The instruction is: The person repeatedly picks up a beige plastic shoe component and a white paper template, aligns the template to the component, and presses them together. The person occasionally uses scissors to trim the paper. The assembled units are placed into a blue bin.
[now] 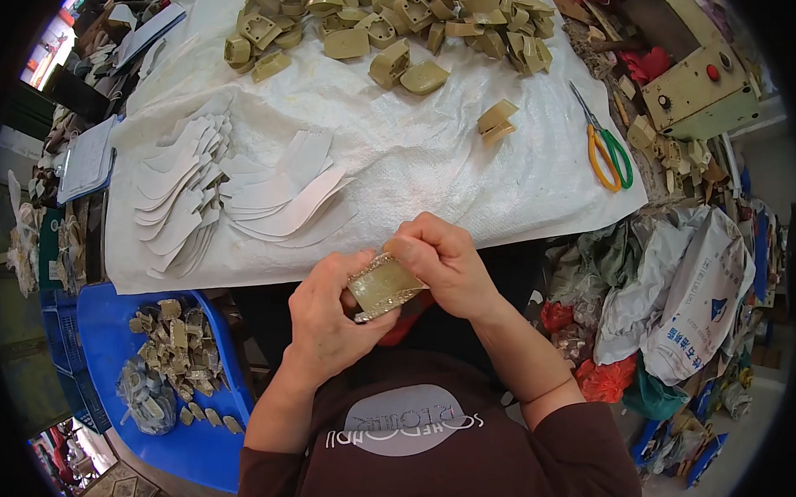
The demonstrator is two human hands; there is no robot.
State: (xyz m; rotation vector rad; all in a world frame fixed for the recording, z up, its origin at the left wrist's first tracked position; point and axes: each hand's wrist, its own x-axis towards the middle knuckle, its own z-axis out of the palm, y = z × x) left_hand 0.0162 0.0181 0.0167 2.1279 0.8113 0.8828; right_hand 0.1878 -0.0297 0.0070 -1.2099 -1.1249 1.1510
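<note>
while my left hand (pixel 326 312) cradles the olive block (pixel 381 286) from below, fingers curled round its underside, my right hand (pixel 446 263) pinches its upper edge, pressing a glittery strip (pixel 388 294) along the block's side. both hands are closed on the same piece, held in the air just in front of my chest, below the near edge of the table (pixel 504 217). to do this well, i judge the left grip should stay steady while the right thumb works the strip flat, keeping it lined up with the block's edge so it doesn't wrinkle. beyond the hands, fanned white cut strips (pixel 242 195) lie on the white cloth, a heap of olive blocks (pixel 397 25) sits at the far side, and scissors (pixel 605 146) with orange and green handles lie to the right. a blue bin (pixel 106 326) of finished-looking pieces stands at my lower left.
</note>
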